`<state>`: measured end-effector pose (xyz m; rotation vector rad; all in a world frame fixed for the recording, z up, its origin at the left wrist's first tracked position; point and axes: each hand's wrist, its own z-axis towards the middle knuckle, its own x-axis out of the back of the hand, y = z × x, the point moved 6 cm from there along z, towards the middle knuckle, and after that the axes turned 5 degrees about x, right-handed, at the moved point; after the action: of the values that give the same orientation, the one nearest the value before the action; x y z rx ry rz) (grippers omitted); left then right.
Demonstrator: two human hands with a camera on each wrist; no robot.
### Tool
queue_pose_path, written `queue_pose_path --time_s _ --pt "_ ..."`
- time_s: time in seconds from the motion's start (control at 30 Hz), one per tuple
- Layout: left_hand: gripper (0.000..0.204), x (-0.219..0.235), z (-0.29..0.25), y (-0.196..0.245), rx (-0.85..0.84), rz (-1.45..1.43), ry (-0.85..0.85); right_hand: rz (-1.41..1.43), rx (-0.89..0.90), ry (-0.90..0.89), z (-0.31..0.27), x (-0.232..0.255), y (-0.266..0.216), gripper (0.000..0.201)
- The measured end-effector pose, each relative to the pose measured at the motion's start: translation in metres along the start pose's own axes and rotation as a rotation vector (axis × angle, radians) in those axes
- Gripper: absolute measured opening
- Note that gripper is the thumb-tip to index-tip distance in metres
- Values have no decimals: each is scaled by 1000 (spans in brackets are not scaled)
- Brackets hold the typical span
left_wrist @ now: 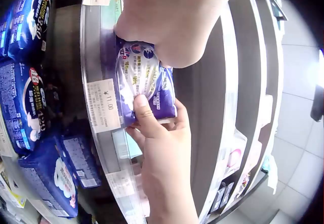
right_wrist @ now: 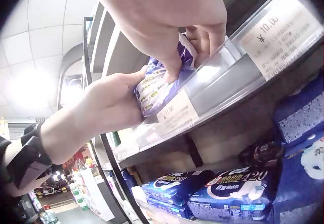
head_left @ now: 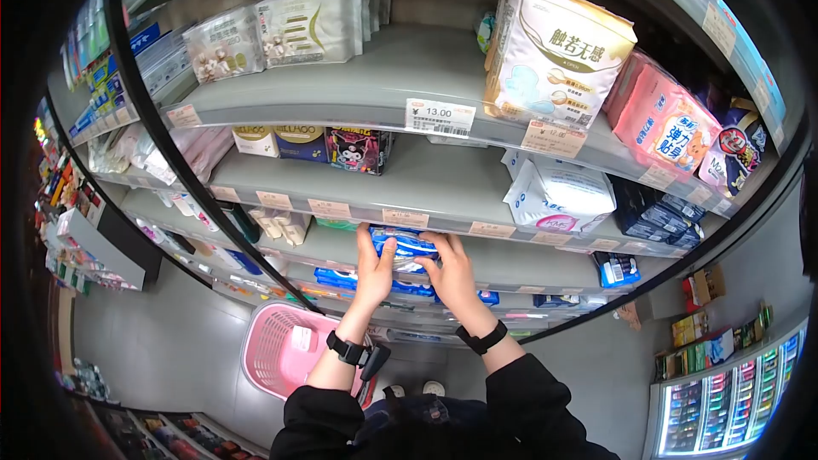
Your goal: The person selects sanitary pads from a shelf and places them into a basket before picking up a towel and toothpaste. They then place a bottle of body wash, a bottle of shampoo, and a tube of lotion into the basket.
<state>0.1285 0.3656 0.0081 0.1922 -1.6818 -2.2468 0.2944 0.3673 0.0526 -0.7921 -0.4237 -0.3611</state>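
A blue-purple and white soft package (head_left: 405,249) is held between both hands at the front of a lower shelf, by an 11.00 price tag (left_wrist: 104,105). My left hand (head_left: 375,271) grips its left end, thumb on the front face. My right hand (head_left: 452,273) holds the right end; in the left wrist view the thumb of this right hand (left_wrist: 164,153) presses on the wrapper. The right wrist view has the package (right_wrist: 154,87) between the left hand (right_wrist: 96,107) and the near right hand (right_wrist: 172,16), whose fingers reach around its far end.
Blue packs (right_wrist: 230,193) lie on the shelf below. Higher shelves hold white packs (head_left: 311,25), a large white and gold pack (head_left: 558,51), a pink pack (head_left: 665,119) and small boxes (head_left: 302,143). A pink basket (head_left: 264,345) stands on the floor at left.
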Motion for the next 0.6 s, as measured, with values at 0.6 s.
queue_pose_path --time_s 0.6 --pt "64 9 -18 32 -107 250 38 168 -240 -115 -102 57 13 41"
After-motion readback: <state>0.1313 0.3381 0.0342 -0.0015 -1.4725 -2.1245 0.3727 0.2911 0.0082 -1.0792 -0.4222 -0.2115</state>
